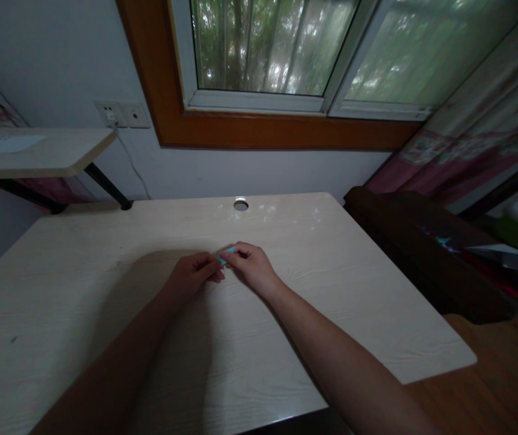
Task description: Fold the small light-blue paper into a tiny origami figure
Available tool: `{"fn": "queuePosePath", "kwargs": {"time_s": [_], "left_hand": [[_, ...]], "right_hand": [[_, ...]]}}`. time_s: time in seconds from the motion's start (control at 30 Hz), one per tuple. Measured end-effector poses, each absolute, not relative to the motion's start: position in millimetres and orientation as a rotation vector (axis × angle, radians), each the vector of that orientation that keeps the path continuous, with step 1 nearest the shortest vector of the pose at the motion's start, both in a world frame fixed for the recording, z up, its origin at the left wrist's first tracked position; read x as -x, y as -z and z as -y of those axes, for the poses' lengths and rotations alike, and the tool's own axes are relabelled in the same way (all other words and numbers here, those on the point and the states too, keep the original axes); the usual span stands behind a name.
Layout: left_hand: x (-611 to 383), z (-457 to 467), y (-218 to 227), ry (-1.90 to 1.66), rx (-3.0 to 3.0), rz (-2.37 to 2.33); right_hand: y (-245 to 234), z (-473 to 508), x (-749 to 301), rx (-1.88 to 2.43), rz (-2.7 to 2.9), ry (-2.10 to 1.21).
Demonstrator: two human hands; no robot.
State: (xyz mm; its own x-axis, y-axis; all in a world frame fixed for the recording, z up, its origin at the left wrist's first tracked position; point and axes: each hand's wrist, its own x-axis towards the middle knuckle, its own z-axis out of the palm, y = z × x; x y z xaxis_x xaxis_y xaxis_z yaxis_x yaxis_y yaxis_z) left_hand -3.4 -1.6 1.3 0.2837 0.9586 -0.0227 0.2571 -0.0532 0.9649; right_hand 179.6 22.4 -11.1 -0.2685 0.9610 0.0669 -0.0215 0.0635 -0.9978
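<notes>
A small light-blue piece [225,255], flat and perhaps folded paper, is between my two hands above the middle of the pale wooden desk [331,290]. My right hand [252,264] pinches its right side between thumb and fingers. At its left end, my left hand [196,270] has thumb and forefinger closed on the piece's edge, the other fingers curled below. Fingers cover part of the piece, so its full shape is hidden.
A round cable hole [241,205] sits near the desk's back edge. A raised shelf [50,163] on black legs stands at the left. Behind are a wall socket [123,114] with a white cable and a window. Dark furniture [404,241] with items stands at the right.
</notes>
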Motion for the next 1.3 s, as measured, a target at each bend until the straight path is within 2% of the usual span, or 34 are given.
{"fn": "queuePosePath", "kwargs": {"time_s": [0.77, 1.3], "left_hand": [[2.1, 4.2, -8.3, -1.033, -1.463, -1.173], [4.3, 5.7, -9.5, -0.986, -1.518, -1.120]], "right_hand": [[5.2, -25.1, -184.4, 0.943, 1.260, -1.364], [8.1, -23.5, -182.3, 0.883, 1.221, -1.501]]}}
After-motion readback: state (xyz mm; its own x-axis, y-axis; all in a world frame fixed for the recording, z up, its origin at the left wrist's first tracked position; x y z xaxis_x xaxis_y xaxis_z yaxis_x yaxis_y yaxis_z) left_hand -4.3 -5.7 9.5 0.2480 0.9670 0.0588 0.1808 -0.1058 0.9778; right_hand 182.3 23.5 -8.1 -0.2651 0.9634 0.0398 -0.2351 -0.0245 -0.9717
